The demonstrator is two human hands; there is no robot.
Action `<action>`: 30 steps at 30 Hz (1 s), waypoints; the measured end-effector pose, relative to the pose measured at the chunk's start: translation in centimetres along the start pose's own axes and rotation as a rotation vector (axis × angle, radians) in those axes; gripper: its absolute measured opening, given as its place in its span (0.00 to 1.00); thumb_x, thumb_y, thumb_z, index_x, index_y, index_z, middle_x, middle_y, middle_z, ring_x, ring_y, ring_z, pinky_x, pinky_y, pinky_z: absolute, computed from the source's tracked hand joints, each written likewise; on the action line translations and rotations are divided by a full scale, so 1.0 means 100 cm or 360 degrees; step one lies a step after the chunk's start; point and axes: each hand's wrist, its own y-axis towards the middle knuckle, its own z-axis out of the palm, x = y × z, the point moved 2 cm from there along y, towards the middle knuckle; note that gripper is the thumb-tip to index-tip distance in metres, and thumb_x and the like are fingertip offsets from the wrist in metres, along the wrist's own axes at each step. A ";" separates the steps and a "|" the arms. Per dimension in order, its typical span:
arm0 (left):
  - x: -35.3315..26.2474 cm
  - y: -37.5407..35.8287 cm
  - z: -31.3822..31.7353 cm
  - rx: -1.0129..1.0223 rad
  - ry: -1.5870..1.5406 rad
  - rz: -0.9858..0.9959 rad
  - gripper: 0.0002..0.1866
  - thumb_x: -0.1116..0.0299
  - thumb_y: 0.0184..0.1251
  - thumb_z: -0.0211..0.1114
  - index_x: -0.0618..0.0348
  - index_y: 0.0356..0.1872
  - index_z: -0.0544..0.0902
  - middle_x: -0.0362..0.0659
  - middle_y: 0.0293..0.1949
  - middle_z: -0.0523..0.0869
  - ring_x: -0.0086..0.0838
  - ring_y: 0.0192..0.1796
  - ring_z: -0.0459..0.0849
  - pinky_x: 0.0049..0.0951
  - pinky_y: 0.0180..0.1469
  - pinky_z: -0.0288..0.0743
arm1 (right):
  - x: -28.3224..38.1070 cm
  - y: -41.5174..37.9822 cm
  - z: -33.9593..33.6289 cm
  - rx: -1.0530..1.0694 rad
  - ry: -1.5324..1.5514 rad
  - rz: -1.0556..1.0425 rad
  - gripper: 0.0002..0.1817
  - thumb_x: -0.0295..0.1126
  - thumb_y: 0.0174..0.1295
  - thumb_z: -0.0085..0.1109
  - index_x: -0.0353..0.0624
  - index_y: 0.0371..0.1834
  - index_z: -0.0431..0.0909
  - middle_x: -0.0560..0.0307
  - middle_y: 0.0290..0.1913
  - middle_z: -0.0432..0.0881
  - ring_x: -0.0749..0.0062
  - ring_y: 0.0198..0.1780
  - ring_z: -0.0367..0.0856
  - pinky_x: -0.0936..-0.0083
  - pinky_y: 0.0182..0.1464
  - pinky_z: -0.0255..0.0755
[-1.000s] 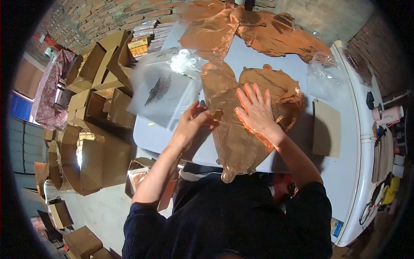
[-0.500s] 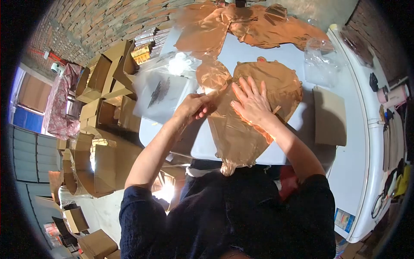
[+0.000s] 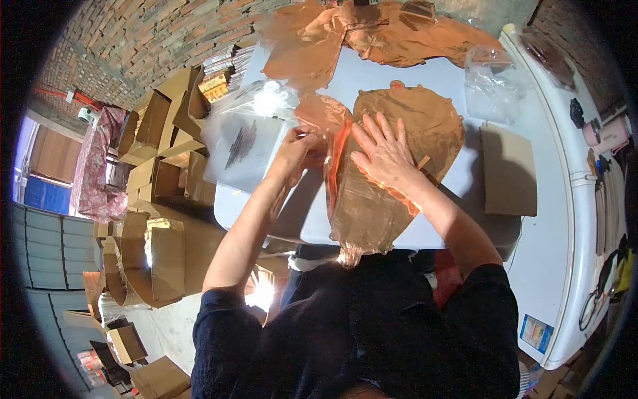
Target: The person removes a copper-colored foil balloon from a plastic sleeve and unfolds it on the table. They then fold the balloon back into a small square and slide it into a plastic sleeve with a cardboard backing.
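Note:
A shiny copper-coloured foil piece [image 3: 372, 216] lies on the white table [image 3: 302, 216], its narrow end hanging over the front edge. My right hand [image 3: 387, 154] rests flat on it with the fingers spread. At the foil's left side, my left hand [image 3: 300, 149] pinches the edge, its fingertips partly hidden by the foil. Between the two hands the foil rises in a bright orange fold. A small flat strip [image 3: 423, 161] lies on the foil just right of my right hand.
More copper foil [image 3: 412, 40] covers the table's far side. Clear plastic bags [image 3: 239, 143] lie left, another plastic bag [image 3: 493, 86] at the back right. A cardboard piece [image 3: 508, 169] is on the right. Open cardboard boxes [image 3: 163, 249] stand at the left.
My left hand has shifted slightly left and up with the foil's edge, and the foil between my hands now stands in an orange fold. My right hand stays flat on the foil.

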 end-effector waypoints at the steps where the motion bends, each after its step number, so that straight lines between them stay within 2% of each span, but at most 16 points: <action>1: 0.003 -0.005 -0.001 -0.0032 -0.0077 -0.0038 0.20 0.64 0.79 0.66 0.57 0.64 0.71 0.45 0.50 0.86 0.31 0.48 0.89 0.37 0.47 0.86 | 0.000 0.000 -0.001 -0.0003 -0.0009 -0.0004 0.39 0.59 0.79 0.45 0.56 0.88 0.57 0.51 0.89 0.50 0.49 0.90 0.40 0.31 0.85 0.28; 3: 0.011 -0.018 -0.004 -0.0091 -0.0231 -0.0107 0.18 0.65 0.79 0.65 0.57 0.63 0.72 0.45 0.50 0.86 0.32 0.47 0.89 0.37 0.47 0.88 | 0.001 0.000 -0.001 0.0007 0.0018 0.0002 0.39 0.59 0.79 0.45 0.56 0.88 0.57 0.51 0.89 0.51 0.49 0.90 0.40 0.31 0.85 0.28; 4: 0.013 -0.027 -0.003 -0.0017 -0.0186 -0.0082 0.18 0.61 0.81 0.64 0.59 0.61 0.74 0.47 0.51 0.86 0.35 0.47 0.91 0.38 0.48 0.89 | 0.000 0.000 -0.002 0.0014 0.0029 0.0007 0.39 0.59 0.79 0.46 0.55 0.88 0.57 0.51 0.89 0.51 0.49 0.90 0.40 0.31 0.85 0.28; 7: 0.021 -0.042 -0.003 0.0205 -0.0458 -0.0367 0.20 0.55 0.83 0.61 0.62 0.60 0.75 0.49 0.50 0.87 0.37 0.46 0.92 0.36 0.47 0.89 | 0.000 0.000 0.000 -0.0004 -0.0006 0.0003 0.39 0.58 0.79 0.47 0.55 0.88 0.57 0.51 0.89 0.51 0.48 0.90 0.40 0.31 0.85 0.29; 10: 0.032 -0.051 0.007 0.0569 -0.0524 -0.0509 0.23 0.51 0.86 0.57 0.62 0.63 0.75 0.50 0.45 0.89 0.35 0.44 0.92 0.32 0.47 0.88 | 0.001 0.000 -0.001 0.0000 -0.0018 0.0002 0.39 0.58 0.78 0.48 0.55 0.87 0.58 0.51 0.89 0.50 0.48 0.90 0.40 0.31 0.85 0.29; 13: 0.029 -0.050 0.013 0.0310 -0.0020 -0.0219 0.24 0.52 0.85 0.59 0.62 0.66 0.75 0.49 0.50 0.89 0.32 0.51 0.91 0.32 0.54 0.85 | 0.000 0.000 0.002 -0.0032 -0.0016 -0.0008 0.39 0.57 0.78 0.48 0.55 0.87 0.58 0.51 0.89 0.51 0.48 0.90 0.41 0.30 0.84 0.29; 14: 0.036 -0.038 0.020 0.0139 -0.0032 0.0171 0.25 0.55 0.83 0.62 0.61 0.70 0.74 0.47 0.58 0.87 0.31 0.59 0.87 0.33 0.62 0.81 | -0.001 -0.001 0.003 -0.0045 -0.0010 -0.0012 0.39 0.57 0.78 0.49 0.54 0.87 0.58 0.50 0.89 0.52 0.48 0.89 0.41 0.30 0.84 0.30; 17: 0.020 -0.021 0.025 0.0255 -0.0032 0.0249 0.24 0.60 0.82 0.63 0.61 0.71 0.74 0.45 0.64 0.84 0.31 0.63 0.83 0.36 0.67 0.77 | -0.002 -0.001 0.004 -0.0084 -0.0007 -0.0037 0.39 0.57 0.78 0.49 0.53 0.87 0.59 0.50 0.88 0.53 0.47 0.89 0.42 0.30 0.84 0.31; 20: 0.013 -0.020 0.041 0.0266 -0.0448 0.0230 0.27 0.58 0.81 0.62 0.57 0.74 0.71 0.45 0.66 0.82 0.31 0.65 0.81 0.37 0.72 0.73 | -0.001 -0.001 0.001 -0.0094 -0.0045 -0.0053 0.39 0.57 0.77 0.50 0.52 0.86 0.60 0.49 0.88 0.55 0.46 0.89 0.44 0.30 0.84 0.32; 22: 0.023 -0.010 0.043 0.0380 -0.0548 0.0254 0.29 0.58 0.82 0.61 0.57 0.77 0.67 0.45 0.68 0.81 0.32 0.67 0.80 0.37 0.73 0.72 | -0.001 -0.001 0.001 -0.0051 -0.0099 -0.0050 0.39 0.58 0.77 0.50 0.51 0.86 0.61 0.48 0.87 0.55 0.46 0.89 0.44 0.30 0.84 0.33; 25: 0.039 -0.005 0.053 0.0478 -0.0744 0.0291 0.32 0.53 0.83 0.57 0.57 0.80 0.64 0.46 0.72 0.77 0.35 0.73 0.75 0.40 0.77 0.67 | -0.003 0.000 0.004 -0.0074 0.0053 -0.0041 0.40 0.56 0.76 0.50 0.50 0.87 0.58 0.48 0.88 0.52 0.47 0.89 0.39 0.30 0.84 0.25; 26: 0.044 -0.005 0.058 0.0483 -0.0778 0.0314 0.32 0.51 0.83 0.57 0.58 0.78 0.67 0.47 0.71 0.78 0.36 0.71 0.77 0.40 0.75 0.70 | -0.003 0.000 0.006 -0.0060 0.0017 -0.0032 0.40 0.55 0.76 0.50 0.49 0.86 0.58 0.47 0.88 0.52 0.46 0.89 0.39 0.30 0.84 0.25; 28: 0.047 -0.002 0.064 0.0620 -0.0642 0.0484 0.40 0.44 0.83 0.56 0.57 0.84 0.58 0.50 0.80 0.68 0.38 0.80 0.69 0.42 0.81 0.62 | -0.003 0.001 0.008 -0.0030 -0.0053 -0.0021 0.40 0.53 0.75 0.50 0.46 0.86 0.58 0.46 0.88 0.52 0.46 0.89 0.38 0.30 0.84 0.25; 29: 0.047 0.000 0.070 0.0696 -0.0491 0.0669 0.45 0.42 0.84 0.54 0.53 0.88 0.44 0.48 0.88 0.50 0.40 0.87 0.51 0.43 0.87 0.49 | -0.003 0.001 0.008 -0.0043 0.0001 -0.0006 0.41 0.51 0.74 0.51 0.45 0.86 0.57 0.45 0.88 0.52 0.46 0.90 0.38 0.30 0.84 0.25; 30: 0.046 0.002 0.069 0.0755 -0.0263 0.0798 0.46 0.40 0.84 0.52 0.50 0.89 0.39 0.47 0.88 0.45 0.40 0.88 0.45 0.44 0.87 0.45 | -0.002 0.002 0.008 -0.0057 0.0054 0.0009 0.41 0.50 0.73 0.52 0.44 0.86 0.57 0.44 0.87 0.52 0.46 0.90 0.37 0.29 0.84 0.25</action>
